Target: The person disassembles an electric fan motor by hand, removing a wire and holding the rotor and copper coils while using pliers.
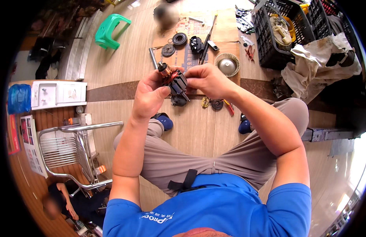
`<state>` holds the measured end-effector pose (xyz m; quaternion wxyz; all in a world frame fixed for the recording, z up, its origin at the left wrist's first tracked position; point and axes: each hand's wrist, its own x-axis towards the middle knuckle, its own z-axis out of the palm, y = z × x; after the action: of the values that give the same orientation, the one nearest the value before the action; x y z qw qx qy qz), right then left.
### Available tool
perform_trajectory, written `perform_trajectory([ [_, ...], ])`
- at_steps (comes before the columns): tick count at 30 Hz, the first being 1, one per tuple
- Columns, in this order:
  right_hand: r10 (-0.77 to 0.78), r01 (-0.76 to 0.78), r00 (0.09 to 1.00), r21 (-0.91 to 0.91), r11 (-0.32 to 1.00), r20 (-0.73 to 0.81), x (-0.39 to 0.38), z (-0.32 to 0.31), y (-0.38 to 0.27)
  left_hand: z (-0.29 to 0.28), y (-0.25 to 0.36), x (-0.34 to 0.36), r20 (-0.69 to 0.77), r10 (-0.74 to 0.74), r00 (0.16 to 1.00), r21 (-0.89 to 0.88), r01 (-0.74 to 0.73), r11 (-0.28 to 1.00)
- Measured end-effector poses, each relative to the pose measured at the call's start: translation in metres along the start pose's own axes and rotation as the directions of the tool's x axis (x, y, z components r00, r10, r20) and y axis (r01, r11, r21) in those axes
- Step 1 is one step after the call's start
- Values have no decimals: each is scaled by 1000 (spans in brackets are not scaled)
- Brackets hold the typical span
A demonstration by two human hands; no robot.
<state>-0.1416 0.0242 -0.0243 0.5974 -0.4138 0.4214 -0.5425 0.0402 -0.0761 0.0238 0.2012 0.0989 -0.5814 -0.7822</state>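
Observation:
Both hands hold a motor armature (175,82) with a copper commutator at its upper end, red-orange windings and a steel shaft pointing down to the right. My left hand (150,94) grips it from the left, thumb on the dark core. My right hand (204,79) has its fingers closed on its right side. Below it on the floor lie a dark motor part (178,101), a yellow-and-black part (205,102), a dark disc (217,104) and red-and-yellow pliers (229,107).
A cardboard sheet (224,29) bears a fan wheel (227,64), rings, rods and parts. Black crates (274,53) with white cloth (295,77) stand right; a green stool (108,27) upper left. A metal chair (64,152) is left; another person (62,201) is lower left.

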Motion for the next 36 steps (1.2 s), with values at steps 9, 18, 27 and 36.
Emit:
perform_trajectory([
  [9,-50,17,975,-148,989,-217,-8,-8,-17,-7,2,2,48,-67,997,71,64,995],
  [18,-326,298,916,-148,943,-232,-7,-18,-22,-10,-5,2,-88,-150,985,-25,148,989],
  [27,-262,231,964,-645,728,50,-39,-18,-52,-25,-5,6,-417,-37,908,-50,17,999],
  [36,-66,25,998,-879,477,-7,-25,-30,-24,-50,8,1,-359,-8,933,-279,-99,955],
])
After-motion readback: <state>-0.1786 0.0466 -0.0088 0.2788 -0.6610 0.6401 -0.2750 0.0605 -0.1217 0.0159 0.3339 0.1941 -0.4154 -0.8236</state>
